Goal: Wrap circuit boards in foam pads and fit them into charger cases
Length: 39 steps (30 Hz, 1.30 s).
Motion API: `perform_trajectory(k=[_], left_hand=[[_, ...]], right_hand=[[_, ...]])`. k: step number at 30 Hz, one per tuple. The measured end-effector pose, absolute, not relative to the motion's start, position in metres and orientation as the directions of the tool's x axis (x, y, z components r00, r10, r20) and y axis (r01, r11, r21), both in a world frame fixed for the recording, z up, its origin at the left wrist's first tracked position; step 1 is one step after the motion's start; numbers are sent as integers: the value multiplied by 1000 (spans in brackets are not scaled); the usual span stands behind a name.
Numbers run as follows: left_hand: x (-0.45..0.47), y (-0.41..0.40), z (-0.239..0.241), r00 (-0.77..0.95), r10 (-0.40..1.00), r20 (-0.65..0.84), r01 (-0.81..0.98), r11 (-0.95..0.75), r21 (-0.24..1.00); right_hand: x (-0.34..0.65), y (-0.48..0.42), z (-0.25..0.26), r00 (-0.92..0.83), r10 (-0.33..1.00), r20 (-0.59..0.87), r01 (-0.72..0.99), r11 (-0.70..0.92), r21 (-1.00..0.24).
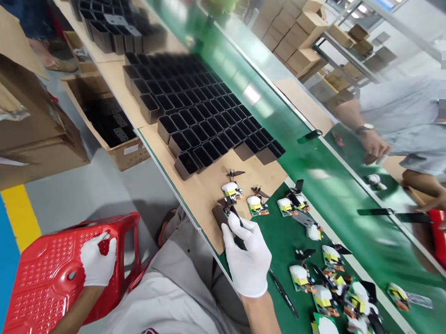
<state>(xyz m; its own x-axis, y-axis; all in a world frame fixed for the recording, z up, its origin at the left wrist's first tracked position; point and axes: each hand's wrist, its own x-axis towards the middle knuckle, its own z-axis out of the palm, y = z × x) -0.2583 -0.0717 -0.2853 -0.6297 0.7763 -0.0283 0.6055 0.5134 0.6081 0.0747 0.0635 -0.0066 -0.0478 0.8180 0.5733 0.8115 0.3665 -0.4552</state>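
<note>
My right hand [246,259], in a white glove, is closed at a small black plastic case [219,220] on the cardboard near the bench's front edge. Dark parts and wires [228,204] stick out at the case's top, by my fingertips; the hand partly hides them. My left hand [98,261], also gloved, is over the red plastic stool [46,277], its fingers loosely curled and the thumb apart. Nothing shows in it. Just beyond the right hand lie two circuit boards with white and yellow parts, one board [230,189] left of the other board [257,205].
Rows of open black cases [206,120] cover the cardboard sheet [209,196]. More circuit boards [328,294] and a black pen-like tool [283,294] lie on the green mat. A carton [127,153] of black parts stands on the floor. Opposite, a co-worker's hand [375,145] is over the bench.
</note>
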Motion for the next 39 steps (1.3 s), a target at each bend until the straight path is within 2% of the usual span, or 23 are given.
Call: perform_trajectory(k=[5,10,13,17,20,24,28,30,35,39], left_hand=[[-259,-70,-282,-621,783,-27,613,506,607],[-260,-70,-282,-613,790,-33,636,517,573],[-259,-70,-281,-607,794,-28,658,522,543],[-259,-69,-277,-583,811,-42,690,522,501],[-261,-68,-276,-568,820,-68,709,530,465],[-261,-67,-277,-559,824,-91,725,540,428],[-261,-67,-279,-567,818,-101,733,557,391],[-261,-67,-279,-566,818,-104,740,560,372],[-262,-68,-281,-552,827,-108,761,553,339],[-261,-70,-284,-554,826,-106,769,556,315]], right_hand=[[79,60,-6,-50,848,527,795,354,-493],[84,54,-12,180,911,370,714,137,-686],[84,54,-11,170,917,362,744,121,-657],[81,56,-3,48,870,490,808,254,-531],[79,57,1,4,855,518,803,306,-512],[81,55,-2,11,880,474,791,283,-542],[83,51,-11,180,921,346,716,118,-688],[84,50,-12,218,921,323,685,92,-723],[83,51,-6,96,879,467,764,236,-601],[82,50,-4,8,880,475,816,269,-512]])
